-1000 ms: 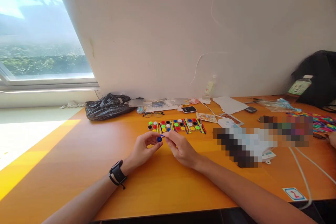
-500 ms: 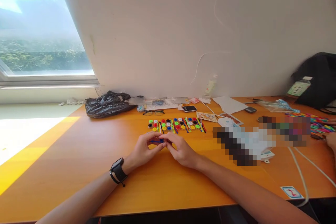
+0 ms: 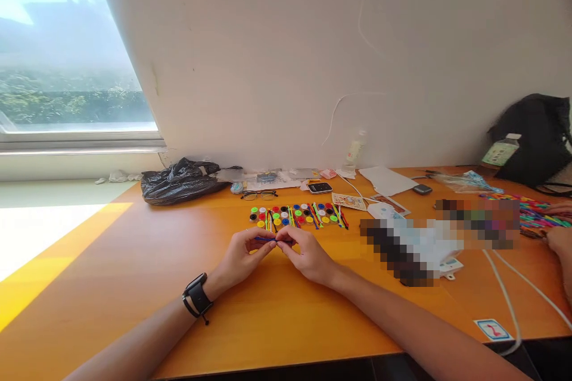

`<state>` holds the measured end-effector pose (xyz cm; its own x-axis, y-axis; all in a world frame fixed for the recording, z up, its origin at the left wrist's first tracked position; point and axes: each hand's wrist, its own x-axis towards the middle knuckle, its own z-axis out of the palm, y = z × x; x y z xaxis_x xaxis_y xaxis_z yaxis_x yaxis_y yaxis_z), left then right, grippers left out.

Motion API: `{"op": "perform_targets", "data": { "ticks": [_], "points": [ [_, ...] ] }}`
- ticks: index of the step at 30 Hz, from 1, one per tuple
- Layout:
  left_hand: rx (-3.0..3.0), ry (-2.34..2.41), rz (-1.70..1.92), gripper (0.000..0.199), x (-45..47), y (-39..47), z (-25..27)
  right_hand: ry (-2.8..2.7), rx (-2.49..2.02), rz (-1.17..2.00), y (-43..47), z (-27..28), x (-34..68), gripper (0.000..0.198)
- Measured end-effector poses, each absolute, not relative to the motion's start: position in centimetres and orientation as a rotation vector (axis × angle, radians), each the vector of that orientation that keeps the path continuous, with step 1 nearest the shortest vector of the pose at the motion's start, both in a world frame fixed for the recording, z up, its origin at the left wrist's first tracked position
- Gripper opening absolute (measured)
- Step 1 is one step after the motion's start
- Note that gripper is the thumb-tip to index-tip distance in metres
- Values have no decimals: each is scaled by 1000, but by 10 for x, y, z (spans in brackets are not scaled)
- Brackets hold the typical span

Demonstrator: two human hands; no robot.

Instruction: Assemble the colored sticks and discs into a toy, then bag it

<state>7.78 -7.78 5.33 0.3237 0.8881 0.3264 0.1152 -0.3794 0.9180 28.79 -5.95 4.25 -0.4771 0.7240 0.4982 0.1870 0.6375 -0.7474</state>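
Near the middle of the table, my left hand (image 3: 245, 255) and my right hand (image 3: 308, 255) meet fingertip to fingertip. Both are closed in a pinch on a thin blue strip (image 3: 264, 239), which lies level between them; its exact kind is too small to tell, and my fingers cover part of it. Just beyond my fingertips sit rows of small round coloured discs (image 3: 277, 216) in red, yellow, green, blue, white and black. Thin coloured strips (image 3: 316, 216) lie in bunches among these discs. A black watch is on my left wrist.
At the back left lies a black plastic bag (image 3: 179, 181), with eyeglasses (image 3: 259, 195) and a black device (image 3: 320, 188) to its right. Another person's hand (image 3: 558, 244) is at far right, by a pile of coloured sticks (image 3: 536, 214). White cables (image 3: 503, 286) cross the right side.
The blue piece, bunched at my fingertips before, now shows as a straighter thin line between my hands. My hands stay in nearly the same place; the view has shifted slightly.
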Motion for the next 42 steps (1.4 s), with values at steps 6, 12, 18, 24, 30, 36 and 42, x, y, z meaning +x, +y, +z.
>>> {"op": "perform_targets", "data": {
  "ticks": [6,12,18,24,30,36,42],
  "points": [
    [1594,906,1118,39,75,-78,55,-1993,-743,827,-58,42,290,9],
    [1699,890,1124,35,76,-81,59,-2007,-742,783,-63,47,288,10],
    [1834,878,1134,29,75,-83,60,-2063,-734,713,-67,51,288,9],
    [2022,913,1135,20,76,-86,65,-2094,-703,686,-67,49,290,13],
    [2051,912,1153,18,75,-84,63,-2137,-707,616,-68,47,291,16],
    [2010,935,1140,18,73,-85,63,-2129,-712,602,-70,49,290,14],
    [1989,898,1108,17,70,-85,62,-2167,-703,624,-71,49,289,11]
  ]
}}
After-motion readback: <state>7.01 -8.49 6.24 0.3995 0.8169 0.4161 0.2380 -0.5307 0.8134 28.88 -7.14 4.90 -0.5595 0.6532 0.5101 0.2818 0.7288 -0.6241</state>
